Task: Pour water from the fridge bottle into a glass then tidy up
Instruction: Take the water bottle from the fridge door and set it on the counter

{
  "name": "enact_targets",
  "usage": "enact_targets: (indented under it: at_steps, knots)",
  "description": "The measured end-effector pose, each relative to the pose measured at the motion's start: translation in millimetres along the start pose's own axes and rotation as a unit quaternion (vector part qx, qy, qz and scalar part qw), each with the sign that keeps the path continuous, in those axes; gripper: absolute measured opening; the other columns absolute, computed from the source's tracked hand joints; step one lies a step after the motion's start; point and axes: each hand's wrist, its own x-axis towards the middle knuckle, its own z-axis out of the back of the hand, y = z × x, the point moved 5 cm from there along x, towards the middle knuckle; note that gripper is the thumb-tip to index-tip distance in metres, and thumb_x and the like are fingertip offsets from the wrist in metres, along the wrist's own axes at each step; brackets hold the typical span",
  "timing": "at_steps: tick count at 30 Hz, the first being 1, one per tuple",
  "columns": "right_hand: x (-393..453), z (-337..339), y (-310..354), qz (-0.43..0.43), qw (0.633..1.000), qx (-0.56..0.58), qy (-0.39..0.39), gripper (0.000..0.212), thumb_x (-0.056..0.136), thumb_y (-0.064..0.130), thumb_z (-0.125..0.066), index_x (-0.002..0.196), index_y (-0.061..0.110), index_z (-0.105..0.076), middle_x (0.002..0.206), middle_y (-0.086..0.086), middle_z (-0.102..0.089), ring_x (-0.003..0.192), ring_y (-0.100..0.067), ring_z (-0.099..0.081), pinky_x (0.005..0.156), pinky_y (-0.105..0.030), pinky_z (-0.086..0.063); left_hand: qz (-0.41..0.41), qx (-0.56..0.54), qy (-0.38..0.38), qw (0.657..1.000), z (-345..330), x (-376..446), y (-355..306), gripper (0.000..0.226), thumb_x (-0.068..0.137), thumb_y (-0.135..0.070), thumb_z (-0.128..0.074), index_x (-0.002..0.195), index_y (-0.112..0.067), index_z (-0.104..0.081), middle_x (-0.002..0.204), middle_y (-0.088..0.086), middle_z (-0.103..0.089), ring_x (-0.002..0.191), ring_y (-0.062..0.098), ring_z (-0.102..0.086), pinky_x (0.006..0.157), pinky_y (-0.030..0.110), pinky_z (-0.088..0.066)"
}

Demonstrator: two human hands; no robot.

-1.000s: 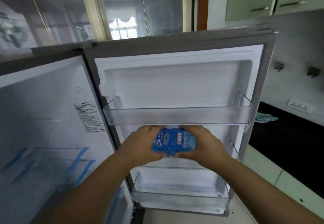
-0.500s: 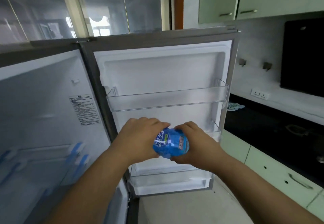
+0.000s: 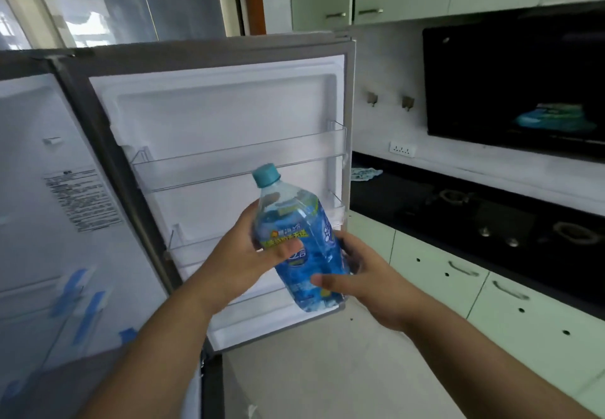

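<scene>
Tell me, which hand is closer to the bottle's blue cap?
Left. The left hand grips the bottle around its upper label, just below the cap. The right hand holds the bottle's lower part, farther down from the cap.

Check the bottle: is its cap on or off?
On. The teal cap sits on the neck of the bottle, which the left hand and right hand hold, tilted, before the open fridge door.

Bottle (image 3: 302, 248) in both hands (capped)
</scene>
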Motion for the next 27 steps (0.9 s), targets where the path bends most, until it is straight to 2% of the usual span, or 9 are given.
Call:
enact_targets:
  at_steps: [2, 5, 7, 11, 15, 21, 24, 27]
  knots:
    - [-5.9, 7.6, -5.4, -0.002, 1.0, -0.025, -0.004, 0.07, 0.082, 0.01, -0.086, 0.14, 0.035, -0.056, 0.137, 0.0, -0.064, 0.123, -0.017, -0.066, 0.102, -0.051, -0.055, -0.017, 0.055, -0.011, 0.998, -10.1, 1.9, -2.8, 0.088, 0.059, -0.05, -0.097, 0.136, -0.034, -0.057, 0.126, -0.006, -0.073, 0.118, 0.022, -0.07, 0.094, 0.046, -0.061]
    - [-11.7, 18.0, -2.6, -0.005, 0.994, -0.108, -0.009, 0.071, 0.084, 0.018, -0.085, 0.139, 0.047, -0.051, 0.135, 0.012, -0.063, 0.127, -0.004, -0.058, 0.097, -0.045, -0.059, -0.025, 0.133, -0.014, 0.991, -26.7, 4.7, -7.1, 0.087, 0.059, -0.048, -0.095, 0.136, -0.044, -0.055, 0.123, -0.018, -0.072, 0.116, 0.011, -0.07, 0.092, 0.04, -0.063]
    - [-15.5, 26.6, 0.2, 0.005, 0.99, -0.136, -0.034, 0.073, 0.083, 0.021, -0.086, 0.14, 0.048, -0.048, 0.132, 0.019, -0.062, 0.13, -0.002, -0.055, 0.094, -0.043, -0.061, -0.03, 0.15, -0.009, 0.988, -38.7, 9.3, -6.8, 0.088, 0.061, -0.05, -0.093, 0.139, -0.045, -0.053, 0.125, -0.02, -0.071, 0.117, 0.01, -0.069, 0.092, 0.042, -0.063]
    - [-31.5, 49.6, -6.2, -0.012, 0.987, -0.138, -0.084, 0.08, 0.083, 0.017, -0.086, 0.145, 0.042, -0.043, 0.135, 0.021, -0.06, 0.133, -0.004, -0.051, 0.091, -0.041, -0.062, -0.03, 0.156, 0.011, 0.987, -68.0, 21.7, -1.1, 0.093, 0.06, -0.06, -0.087, 0.145, -0.045, -0.049, 0.132, -0.019, -0.067, 0.12, 0.012, -0.067, 0.091, 0.044, -0.064]
    - [-64.3, 80.6, -19.9, -0.033, 0.976, -0.162, -0.141, 0.084, 0.08, 0.015, -0.087, 0.145, 0.044, -0.042, 0.133, 0.024, -0.06, 0.134, -0.003, -0.052, 0.091, -0.038, -0.062, -0.033, 0.142, 0.076, 0.986, -114.5, 30.2, 3.8, 0.092, 0.059, -0.062, -0.085, 0.143, -0.046, -0.05, 0.129, -0.024, -0.067, 0.119, 0.006, -0.067, 0.09, 0.042, -0.064]
    - [-135.8, 132.6, -32.3, -0.051, 0.953, -0.156, -0.256, 0.076, 0.082, 0.01, -0.085, 0.142, 0.038, -0.048, 0.124, 0.027, -0.065, 0.124, 0.004, -0.059, 0.088, -0.028, -0.062, -0.067, 0.107, 0.176, 0.976, -206.5, 39.9, 5.2, 0.085, 0.064, -0.05, -0.092, 0.14, -0.042, -0.055, 0.123, -0.021, -0.071, 0.114, 0.005, -0.069, 0.092, 0.04, -0.063]
    - [-182.9, 166.2, -43.2, -0.066, 0.934, -0.147, -0.318, 0.074, 0.081, 0.011, -0.086, 0.141, 0.036, -0.049, 0.127, 0.022, -0.065, 0.126, 0.002, -0.057, 0.089, -0.032, -0.062, -0.077, 0.082, 0.236, 0.965, -267.2, 39.6, 6.9, 0.081, 0.067, -0.042, -0.094, 0.139, -0.039, -0.056, 0.122, -0.017, -0.073, 0.113, 0.006, -0.071, 0.09, 0.041, -0.064]
    - [-229.6, 200.9, -50.9, -0.08, 0.91, -0.135, -0.385, 0.073, 0.077, 0.016, -0.09, 0.135, 0.036, -0.051, 0.126, 0.022, -0.066, 0.128, -0.001, -0.057, 0.092, -0.038, -0.061, -0.091, 0.077, 0.295, 0.948, -329.3, 41.8, 6.4, 0.085, 0.067, -0.048, -0.093, 0.142, -0.04, -0.054, 0.126, -0.016, -0.071, 0.117, 0.009, -0.07, 0.092, 0.043, -0.063]
